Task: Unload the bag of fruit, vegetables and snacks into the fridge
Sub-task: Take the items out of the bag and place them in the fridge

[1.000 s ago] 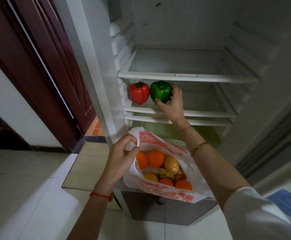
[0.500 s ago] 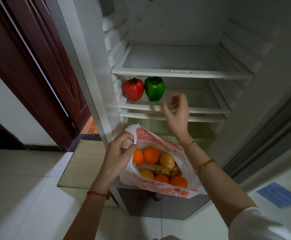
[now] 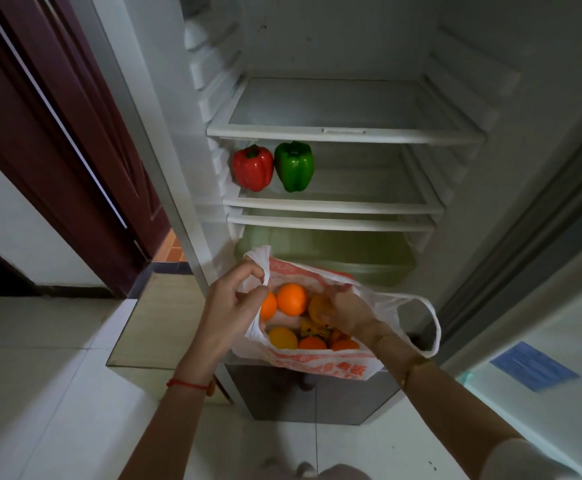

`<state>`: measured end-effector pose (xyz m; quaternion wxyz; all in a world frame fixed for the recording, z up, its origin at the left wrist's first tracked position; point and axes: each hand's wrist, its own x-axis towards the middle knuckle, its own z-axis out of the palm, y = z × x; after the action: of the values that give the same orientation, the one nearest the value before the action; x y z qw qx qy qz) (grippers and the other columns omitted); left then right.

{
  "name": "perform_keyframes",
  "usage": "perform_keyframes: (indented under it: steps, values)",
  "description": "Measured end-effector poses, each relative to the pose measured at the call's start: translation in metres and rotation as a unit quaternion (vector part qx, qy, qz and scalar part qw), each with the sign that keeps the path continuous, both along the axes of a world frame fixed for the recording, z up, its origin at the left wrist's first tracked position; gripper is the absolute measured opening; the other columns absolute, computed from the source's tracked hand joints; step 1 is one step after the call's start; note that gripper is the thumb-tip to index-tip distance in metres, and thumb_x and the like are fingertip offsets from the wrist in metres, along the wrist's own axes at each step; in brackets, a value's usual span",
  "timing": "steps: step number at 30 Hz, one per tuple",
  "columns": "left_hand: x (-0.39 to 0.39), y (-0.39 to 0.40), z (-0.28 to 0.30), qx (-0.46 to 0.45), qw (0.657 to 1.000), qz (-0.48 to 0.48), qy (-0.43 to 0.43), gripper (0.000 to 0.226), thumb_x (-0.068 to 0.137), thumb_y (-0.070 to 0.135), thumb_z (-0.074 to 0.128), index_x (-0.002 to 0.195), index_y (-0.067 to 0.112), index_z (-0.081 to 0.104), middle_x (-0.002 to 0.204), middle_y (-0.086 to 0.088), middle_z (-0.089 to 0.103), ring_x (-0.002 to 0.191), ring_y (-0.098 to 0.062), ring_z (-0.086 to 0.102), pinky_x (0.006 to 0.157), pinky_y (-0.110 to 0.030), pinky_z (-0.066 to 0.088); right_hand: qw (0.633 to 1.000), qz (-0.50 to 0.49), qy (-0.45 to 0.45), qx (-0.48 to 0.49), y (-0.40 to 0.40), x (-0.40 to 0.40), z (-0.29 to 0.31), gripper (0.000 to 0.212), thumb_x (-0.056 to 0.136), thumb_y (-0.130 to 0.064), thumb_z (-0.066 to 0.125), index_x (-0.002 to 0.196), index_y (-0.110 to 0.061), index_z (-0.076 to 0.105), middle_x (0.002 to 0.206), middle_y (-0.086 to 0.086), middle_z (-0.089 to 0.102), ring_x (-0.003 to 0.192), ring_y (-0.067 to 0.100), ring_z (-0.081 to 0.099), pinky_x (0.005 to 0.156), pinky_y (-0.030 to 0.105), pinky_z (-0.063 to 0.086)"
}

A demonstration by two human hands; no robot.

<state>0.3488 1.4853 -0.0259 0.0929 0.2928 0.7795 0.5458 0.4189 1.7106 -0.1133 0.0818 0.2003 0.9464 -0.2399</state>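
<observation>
A white plastic bag (image 3: 317, 363) with red print hangs in front of the open fridge. My left hand (image 3: 234, 306) pinches its left handle and holds it open. My right hand (image 3: 352, 315) is inside the bag, fingers curled around a yellow-brown potato (image 3: 318, 302). Beside it lie an orange (image 3: 291, 298), several more oranges, a yellow fruit (image 3: 282, 338) and a snack packet (image 3: 312, 329). A red pepper (image 3: 253, 167) and a green pepper (image 3: 294, 166) stand side by side at the left of the middle shelf (image 3: 331, 206).
The top glass shelf (image 3: 345, 135) is bare. A greenish crisper drawer (image 3: 334, 254) sits below the shelves, behind the bag. A dark red door (image 3: 57, 133) stands at the left. A blue sheet (image 3: 533, 367) lies on the white surface at the right.
My right hand let go of the green pepper on the middle shelf, came down and went into the bag, where it now closes on the potato. My left hand kept hold of the bag.
</observation>
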Motion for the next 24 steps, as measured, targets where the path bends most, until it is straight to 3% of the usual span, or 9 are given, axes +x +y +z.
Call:
perform_keyframes:
  steps: [1,3,5,8,13,16,19,21,24]
  values:
    - [0.001,0.000,-0.001,-0.003,1.000,-0.001,0.001,0.019,0.088,0.007,0.063,0.082,0.024,0.058,0.058,0.001,0.049,0.045,-0.013,0.045,0.047,-0.033,0.035,1.000,-0.010,-0.019,0.002,0.000,-0.003,-0.005,0.050,0.093,-0.025,0.055,0.139,-0.008,0.043,0.122,0.017,0.061,0.111,0.033,0.059,0.087,0.033,0.047]
    - [0.003,0.000,-0.001,-0.005,1.000,-0.007,-0.002,0.020,0.088,0.004,0.062,0.083,0.022,0.059,0.058,0.000,0.049,0.043,-0.016,0.044,0.049,-0.030,0.033,0.998,-0.013,-0.055,0.034,0.001,-0.009,-0.014,0.071,0.094,-0.038,0.053,0.152,-0.011,0.022,0.142,0.022,0.045,0.130,0.037,0.044,0.112,0.044,0.033]
    - [0.004,-0.001,-0.001,-0.006,1.000,-0.013,-0.005,0.016,0.088,0.004,0.062,0.084,0.019,0.059,0.061,-0.003,0.051,0.045,-0.018,0.046,0.050,-0.029,0.034,0.997,-0.016,-0.061,0.037,0.001,-0.014,-0.022,0.080,0.091,-0.049,0.058,0.151,-0.011,0.022,0.151,0.020,0.033,0.136,0.037,0.037,0.116,0.046,0.029]
    - [0.006,-0.001,-0.002,-0.014,1.000,-0.012,-0.005,0.018,0.088,0.003,0.063,0.082,0.019,0.059,0.062,0.006,0.049,0.046,-0.007,0.042,0.048,-0.023,0.032,0.998,-0.034,-0.054,0.025,-0.001,-0.016,-0.029,0.085,0.086,-0.056,0.062,0.149,-0.013,0.025,0.152,0.018,0.031,0.135,0.035,0.038,0.114,0.044,0.032]
    - [0.007,-0.001,0.000,-0.001,1.000,-0.016,-0.007,0.001,0.083,0.019,0.061,0.084,0.020,0.060,0.069,0.002,0.056,0.049,-0.009,0.046,0.049,-0.027,0.035,0.998,-0.059,0.002,-0.033,0.001,-0.018,-0.028,0.058,0.082,-0.046,0.068,0.132,-0.019,0.052,0.132,0.008,0.055,0.117,0.026,0.055,0.102,0.036,0.045]
    - [0.007,0.001,0.003,0.009,1.000,-0.018,-0.011,0.003,0.084,0.019,0.062,0.084,0.018,0.059,0.071,-0.010,0.058,0.049,-0.012,0.048,0.049,-0.030,0.036,0.996,-0.043,0.044,-0.071,0.006,-0.013,-0.017,0.055,0.072,-0.042,0.081,0.119,-0.022,0.061,0.112,-0.006,0.063,0.103,0.014,0.062,0.086,0.021,0.048]
    - [0.007,0.004,0.004,0.010,1.000,-0.011,-0.015,0.017,0.090,0.006,0.065,0.081,0.020,0.059,0.062,-0.007,0.053,0.044,-0.008,0.047,0.045,-0.024,0.036,0.986,-0.041,0.117,-0.108,0.007,-0.004,0.008,0.049,0.077,-0.030,0.081,0.120,-0.021,0.061,0.102,-0.011,0.061,0.093,0.009,0.059,0.069,0.003,0.039]
    - [0.006,0.006,0.005,0.016,1.000,-0.006,-0.017,0.018,0.091,0.006,0.064,0.082,0.021,0.059,0.069,-0.008,0.062,0.048,-0.014,0.058,0.043,-0.032,0.045,0.971,-0.049,0.163,-0.170,0.005,0.000,0.026,0.045,0.079,-0.027,0.079,0.119,-0.022,0.059,0.099,-0.014,0.061,0.088,0.007,0.060,0.065,0.005,0.044]
    - [0.004,0.010,0.006,0.021,1.000,-0.003,-0.018,0.003,0.086,0.026,0.062,0.085,0.023,0.061,0.085,-0.006,0.068,0.070,-0.032,0.068,0.059,-0.053,0.056,0.940,-0.056,0.230,-0.244,0.004,0.006,0.053,0.042,0.080,-0.021,0.078,0.117,-0.024,0.058,0.102,-0.012,0.060,0.090,0.005,0.059,0.069,0.011,0.051]
